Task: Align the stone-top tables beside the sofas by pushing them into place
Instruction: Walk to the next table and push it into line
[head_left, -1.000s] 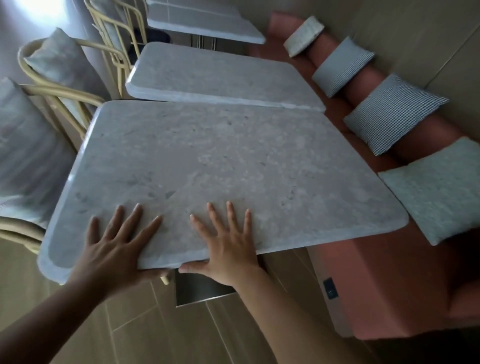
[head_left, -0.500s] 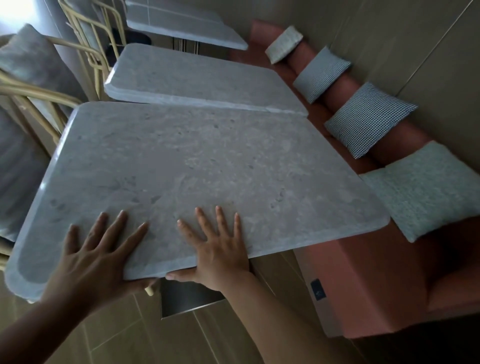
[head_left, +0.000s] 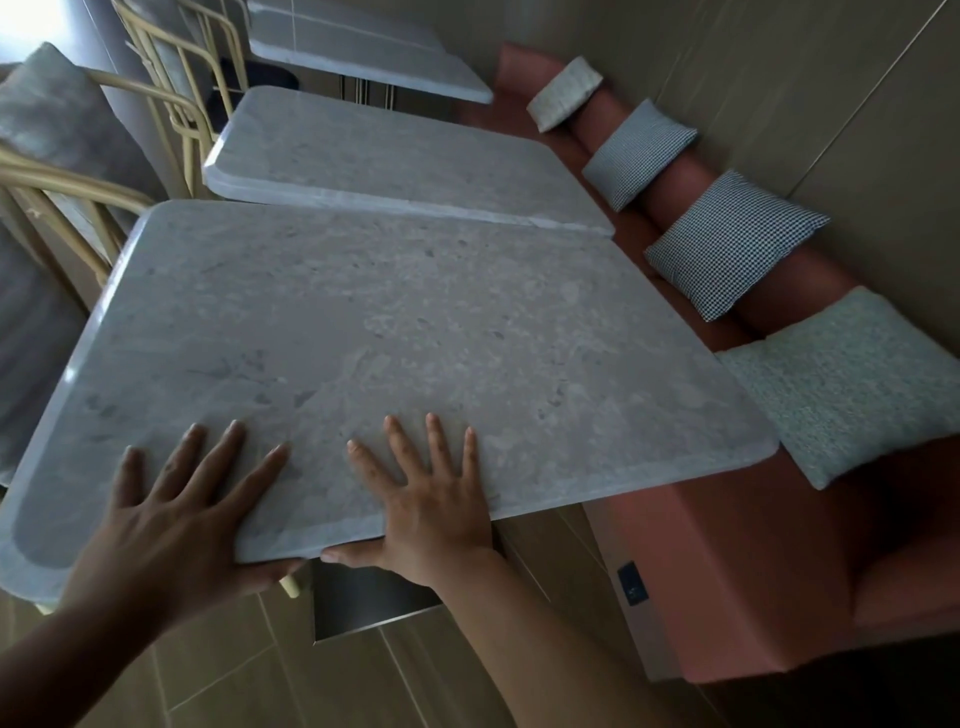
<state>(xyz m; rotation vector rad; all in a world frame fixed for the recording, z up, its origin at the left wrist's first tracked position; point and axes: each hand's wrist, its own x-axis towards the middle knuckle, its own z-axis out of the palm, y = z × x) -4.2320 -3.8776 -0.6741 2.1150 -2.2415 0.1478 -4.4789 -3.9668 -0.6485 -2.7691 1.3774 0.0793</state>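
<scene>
The near stone-top table (head_left: 389, 322) is a grey slab filling the middle of the view. My left hand (head_left: 171, 514) and my right hand (head_left: 426, 499) lie on its near edge, fingers spread flat on top and thumbs hooked under the rim. Its far edge meets the second stone-top table (head_left: 395, 156) at the right end, with a narrow wedge of gap toward the left. A third stone-top table (head_left: 363, 57) stands farther back. The terracotta sofa (head_left: 727, 561) runs along the right, close to the tables' right edges.
Several cushions lean on the sofa back, among them a checked one (head_left: 727, 244) and a pale green one (head_left: 852, 384). Cream rattan chairs (head_left: 52, 171) with grey pads crowd the tables' left side. A dark metal table base (head_left: 363, 597) rests on the wood-look floor.
Both hands stay on the near table's edge in the same grip. The view swings slightly left and back; the near table's position against the second table looks unchanged.
</scene>
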